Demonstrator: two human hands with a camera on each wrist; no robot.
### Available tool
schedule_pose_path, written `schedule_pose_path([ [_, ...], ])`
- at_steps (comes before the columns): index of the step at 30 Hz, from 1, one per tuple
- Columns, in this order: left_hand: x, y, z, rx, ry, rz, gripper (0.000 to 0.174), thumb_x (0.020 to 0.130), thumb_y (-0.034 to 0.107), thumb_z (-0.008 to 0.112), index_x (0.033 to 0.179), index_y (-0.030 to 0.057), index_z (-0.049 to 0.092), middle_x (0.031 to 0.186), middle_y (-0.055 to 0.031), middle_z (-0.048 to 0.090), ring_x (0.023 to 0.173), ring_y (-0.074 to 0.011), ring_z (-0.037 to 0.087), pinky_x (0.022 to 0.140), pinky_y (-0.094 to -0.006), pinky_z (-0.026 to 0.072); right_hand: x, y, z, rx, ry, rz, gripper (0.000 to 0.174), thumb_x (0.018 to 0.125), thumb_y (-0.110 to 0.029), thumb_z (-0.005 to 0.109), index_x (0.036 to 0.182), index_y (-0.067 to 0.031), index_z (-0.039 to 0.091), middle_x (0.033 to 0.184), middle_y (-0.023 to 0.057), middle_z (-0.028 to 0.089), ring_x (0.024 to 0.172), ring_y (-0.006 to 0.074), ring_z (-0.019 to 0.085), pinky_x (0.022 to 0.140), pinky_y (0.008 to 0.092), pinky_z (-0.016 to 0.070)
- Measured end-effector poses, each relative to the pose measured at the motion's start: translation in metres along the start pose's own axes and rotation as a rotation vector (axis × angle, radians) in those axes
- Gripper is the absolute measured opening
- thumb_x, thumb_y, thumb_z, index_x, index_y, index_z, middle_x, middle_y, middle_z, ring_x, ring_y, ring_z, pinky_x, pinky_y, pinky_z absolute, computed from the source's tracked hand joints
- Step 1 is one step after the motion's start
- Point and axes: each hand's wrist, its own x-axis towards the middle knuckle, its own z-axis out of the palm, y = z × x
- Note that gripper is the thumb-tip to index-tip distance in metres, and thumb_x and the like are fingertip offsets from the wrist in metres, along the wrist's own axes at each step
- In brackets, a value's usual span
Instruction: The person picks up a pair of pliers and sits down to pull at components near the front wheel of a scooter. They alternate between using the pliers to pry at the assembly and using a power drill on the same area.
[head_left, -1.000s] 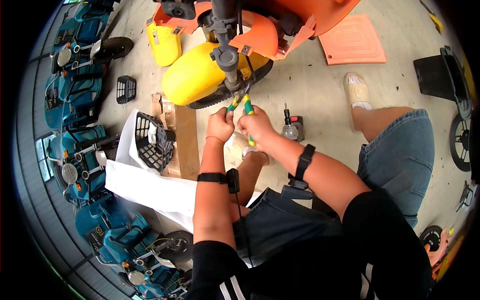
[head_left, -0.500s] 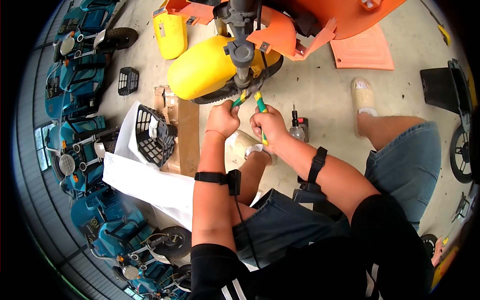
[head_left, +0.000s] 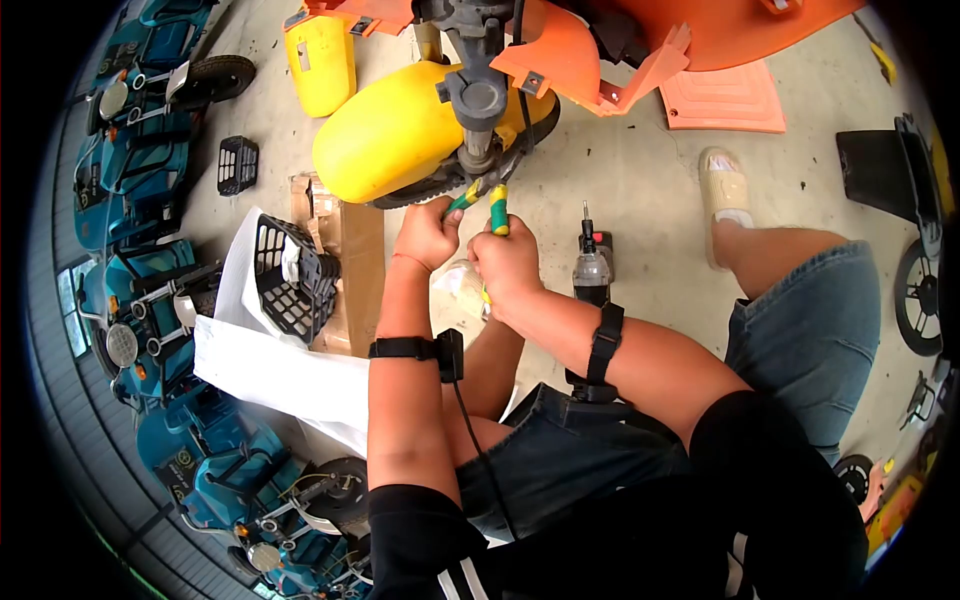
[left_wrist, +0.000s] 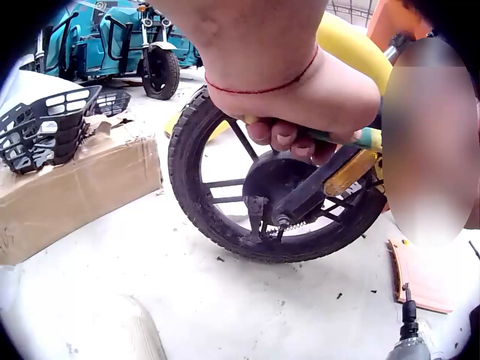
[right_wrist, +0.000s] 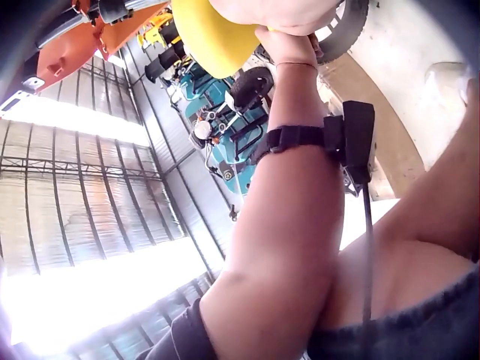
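Observation:
My left hand grips a green-and-yellow handle just below a steering column. In the left wrist view, its fingers curl round that handle in front of the black spoked wheel. Beside it, my right hand is wrapped round a second green-and-yellow handle, whose lower end shows under the fist. Both handles lead up to the column's lower end; I cannot tell whether they form one tool. A yellow mudguard covers the wheel.
A cordless driver stands on the floor to the right. At the left are a black basket, cardboard and a white sheet. Orange body panels overhang the wheel. Teal vehicles line the far left.
Half a second ago the right handle leaned outward; it now stands more upright, and the right hand has come in closer to the left. Both hands keep their grip. The head view has shifted slightly.

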Motion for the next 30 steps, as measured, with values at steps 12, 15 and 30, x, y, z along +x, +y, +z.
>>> schedule_pose_path([
  [12, -0.025, 0.049, 0.009, 0.061, 0.024, -0.263, 0.022, 0.091, 0.022, 0.057, 0.087, 0.0007, 0.06, 0.075, -0.0271, 0.062, 0.075, -0.0481, 0.059, 0.066, -0.051, 0.0472, 0.012, -0.045, -0.042, 0.182, -0.434, 0.336, 0.014, 0.071, 0.002, 0.049, 0.081, -0.0069, 0.044, 0.065, 0.0083, 0.052, 0.044, 0.0125, 0.041, 0.039, 0.0274, 0.0301],
  [15, -0.026, 0.082, -0.001, 0.035, 0.052, -0.323, 0.026, 0.092, 0.026, 0.057, 0.092, -0.0003, 0.063, 0.08, -0.026, 0.064, 0.079, -0.0442, 0.062, 0.07, -0.0474, 0.0487, 0.043, -0.064, -0.076, 0.34, -0.679, 0.562, 0.014, 0.075, -0.003, 0.049, 0.088, -0.0058, 0.049, 0.081, 0.0063, 0.056, 0.048, 0.01, 0.04, 0.042, 0.0228, 0.0319],
  [30, -0.027, 0.09, 0.002, 0.162, 0.18, -0.372, 0.021, 0.088, 0.02, 0.062, 0.105, 0.0086, 0.066, 0.081, -0.0212, 0.067, 0.078, -0.0395, 0.066, 0.07, -0.0454, 0.0521, 0.037, -0.033, -0.072, 0.368, -0.686, 0.258, 0.065, 0.075, 0.001, 0.04, 0.139, 0.0082, 0.031, 0.139, 0.0253, 0.043, 0.127, 0.0357, 0.049, 0.098, 0.0535, 0.0476],
])
